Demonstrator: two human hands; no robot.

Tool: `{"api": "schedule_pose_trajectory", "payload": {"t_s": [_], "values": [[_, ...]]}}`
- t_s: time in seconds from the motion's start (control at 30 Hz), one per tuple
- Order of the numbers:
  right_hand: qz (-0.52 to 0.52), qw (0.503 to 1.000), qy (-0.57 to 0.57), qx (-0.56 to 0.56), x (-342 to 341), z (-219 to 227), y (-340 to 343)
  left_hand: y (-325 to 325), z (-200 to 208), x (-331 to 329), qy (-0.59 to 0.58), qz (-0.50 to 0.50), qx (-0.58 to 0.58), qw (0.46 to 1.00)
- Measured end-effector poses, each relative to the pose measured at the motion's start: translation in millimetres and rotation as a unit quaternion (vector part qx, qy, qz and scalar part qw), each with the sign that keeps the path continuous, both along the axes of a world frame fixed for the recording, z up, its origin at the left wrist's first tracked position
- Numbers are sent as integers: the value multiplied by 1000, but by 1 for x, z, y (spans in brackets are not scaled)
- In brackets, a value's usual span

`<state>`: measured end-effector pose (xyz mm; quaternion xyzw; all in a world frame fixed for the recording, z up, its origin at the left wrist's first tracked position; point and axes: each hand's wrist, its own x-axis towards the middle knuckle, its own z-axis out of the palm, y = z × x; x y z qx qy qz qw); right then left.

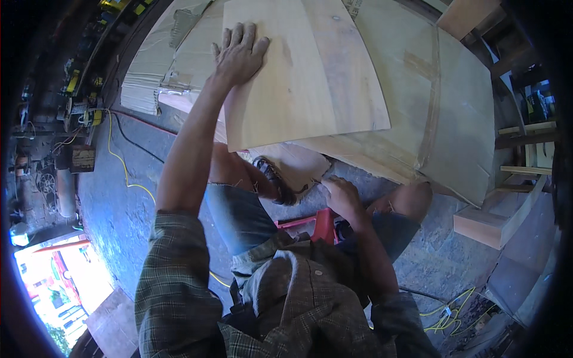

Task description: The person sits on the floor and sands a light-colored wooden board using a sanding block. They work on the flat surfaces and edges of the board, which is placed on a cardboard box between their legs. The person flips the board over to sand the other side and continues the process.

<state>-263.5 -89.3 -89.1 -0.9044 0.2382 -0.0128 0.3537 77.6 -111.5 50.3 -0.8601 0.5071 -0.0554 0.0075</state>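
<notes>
Left hand (240, 59): palm down, fingers spread apart, resting across the left edge of a pale wooden board (286, 95), arm stretched forward. Right hand (342, 196): low, between the knees, fingers partly curled; cannot tell whether anything is in its grasp. It sits nearer the body than the board, apart from the near edge. Board lies ahead of the knees, over brown cardboard (462, 119); left edge fairly straight, right edge slanting, greyer band along the right side. Just below the right hand, a red stool-like thing (324, 225). Further out: worn grey floor (119, 197), yellow cord (126, 173) to the left, wooden frame (477, 230) to the right, cluttered equipment (64, 191) far left, bright opening (62, 280) lower left
</notes>
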Motion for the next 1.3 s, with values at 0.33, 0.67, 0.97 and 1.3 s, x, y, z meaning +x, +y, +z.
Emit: {"api": "schedule_pose_trajectory", "payload": {"t_s": [0.33,0.67,0.97,1.3], "values": [[0,1000,8,-1,3,-4,-1,-21,-9,-105,39,-183,-150,971],[-30,997,-63,16,7,2,-4,-189,-17,-2,75,-119,-13,990],[-32,999,-25,25,5,1,-6,-225,-15,7,27,-72,-78,994],[-12,999,-43,20,6,6,-7,-149,-26,-25,-20,-229,-121,966]]}}
